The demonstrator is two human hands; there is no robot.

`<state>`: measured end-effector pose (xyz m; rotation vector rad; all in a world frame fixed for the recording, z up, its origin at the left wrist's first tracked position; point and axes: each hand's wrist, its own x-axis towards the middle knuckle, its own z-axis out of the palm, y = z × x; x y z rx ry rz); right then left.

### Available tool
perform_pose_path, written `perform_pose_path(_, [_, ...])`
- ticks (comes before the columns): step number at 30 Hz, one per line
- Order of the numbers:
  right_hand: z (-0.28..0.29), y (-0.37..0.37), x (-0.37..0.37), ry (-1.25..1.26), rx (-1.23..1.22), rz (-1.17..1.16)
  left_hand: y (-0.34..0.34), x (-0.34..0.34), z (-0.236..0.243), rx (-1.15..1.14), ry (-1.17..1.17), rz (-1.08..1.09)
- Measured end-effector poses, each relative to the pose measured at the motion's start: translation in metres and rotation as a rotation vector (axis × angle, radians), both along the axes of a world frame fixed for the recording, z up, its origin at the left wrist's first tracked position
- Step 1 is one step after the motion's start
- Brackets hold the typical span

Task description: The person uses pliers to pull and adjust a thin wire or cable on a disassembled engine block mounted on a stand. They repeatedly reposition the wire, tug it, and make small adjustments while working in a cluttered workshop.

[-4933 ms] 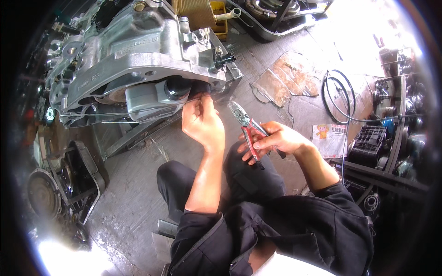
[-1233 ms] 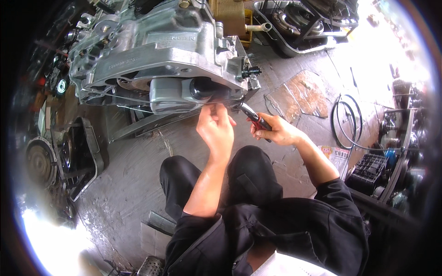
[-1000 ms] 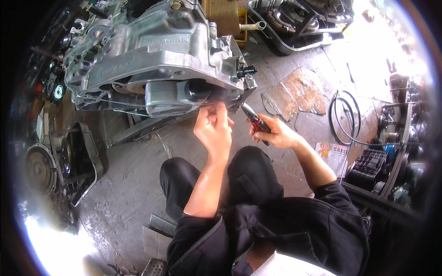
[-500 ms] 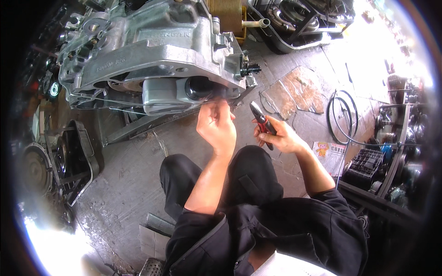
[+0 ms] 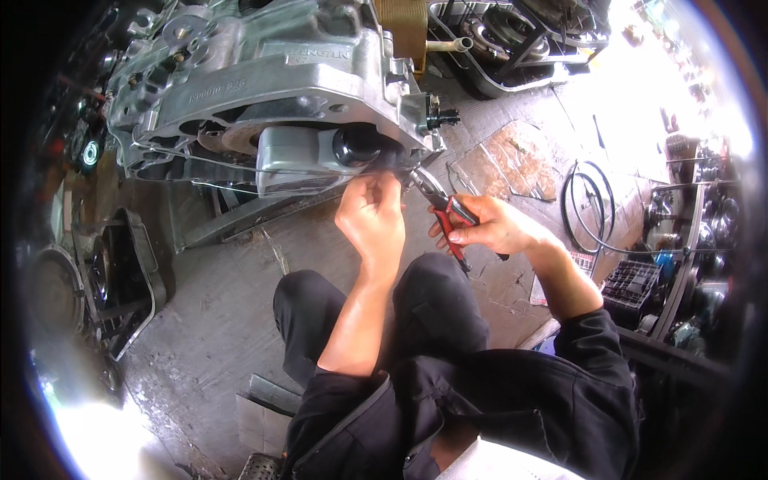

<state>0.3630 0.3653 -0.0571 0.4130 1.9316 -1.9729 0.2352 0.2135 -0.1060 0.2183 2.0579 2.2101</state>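
Observation:
A large cast-aluminium gearbox housing (image 5: 264, 100) stands at the upper left. In its opening sits a smooth grey cover (image 5: 292, 156) with a shiny black round part (image 5: 356, 146) at its right end. Thin wire (image 5: 216, 164) runs along the housing's lower edge. My left hand (image 5: 370, 216) is closed in a pinch just below the black part; whatever the fingertips hold is hidden. My right hand (image 5: 492, 228) grips a pair of pliers (image 5: 436, 194) with red and black handles spread apart. The pliers' jaws point up-left, close to the housing's right lower corner and my left fingertips.
Below the housing a metal stand rail (image 5: 216, 228) slants across. Dark metal pans (image 5: 132, 280) lean at the left. A stained cardboard piece (image 5: 512, 160) and a coiled black cable (image 5: 588, 204) lie on the floor to the right, beside a rack of parts (image 5: 680, 272).
My right hand has brought the pliers' jaws up-left to the housing corner, and the handles have spread. My left hand stays pinched below the black part. The whole view has shifted slightly.

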Motion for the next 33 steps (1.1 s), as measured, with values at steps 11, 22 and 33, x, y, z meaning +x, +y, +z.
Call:
perform_pose_path(11, [-0.021, -0.011, 0.018, 0.03, -0.218, -0.128, 0.009, 0.012, -0.014, 0.23, -0.142, 0.04])
perform_pose_path(22, [-0.012, -0.01, 0.011, -0.05, -0.301, -0.099, 0.015, 0.009, -0.026, 0.235, 0.017, 0.091])
perform_pose_path(33, [0.033, 0.022, -0.035, -0.297, -0.22, 0.146, -0.008, -0.008, -0.025, 0.184, 0.06, -0.135])
